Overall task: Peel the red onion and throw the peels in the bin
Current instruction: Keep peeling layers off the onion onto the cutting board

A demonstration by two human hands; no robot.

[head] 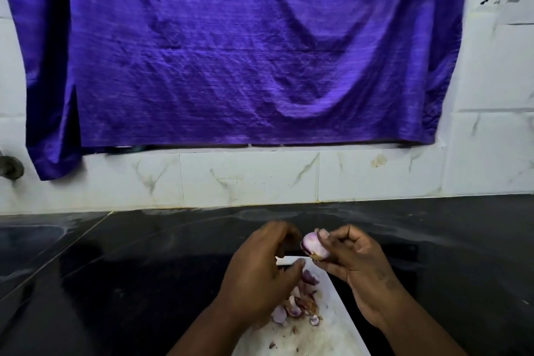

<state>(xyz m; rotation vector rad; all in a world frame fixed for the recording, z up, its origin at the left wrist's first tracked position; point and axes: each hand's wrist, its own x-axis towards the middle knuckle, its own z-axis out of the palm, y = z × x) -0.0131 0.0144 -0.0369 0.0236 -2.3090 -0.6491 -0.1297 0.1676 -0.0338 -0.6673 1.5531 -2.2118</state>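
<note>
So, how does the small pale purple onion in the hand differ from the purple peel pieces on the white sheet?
The small pale purple onion is one rounded piece, held up by the right hand; the purple peel pieces are many thin scraps, lying loose on the white sheet. Both show purple and white.

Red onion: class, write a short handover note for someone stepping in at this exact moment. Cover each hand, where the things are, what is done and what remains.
The right hand grips the onion above the counter.
The left hand is beside it with fingers curled. It is blurred, so I cannot tell whether it pinches anything.
The peels lie piled on the white sheet under the hands.
Done: most of the skin is off, though a brownish scrap shows at one end.
Left: strip that scrap, then bin the peels. No bin is in view.
</note>
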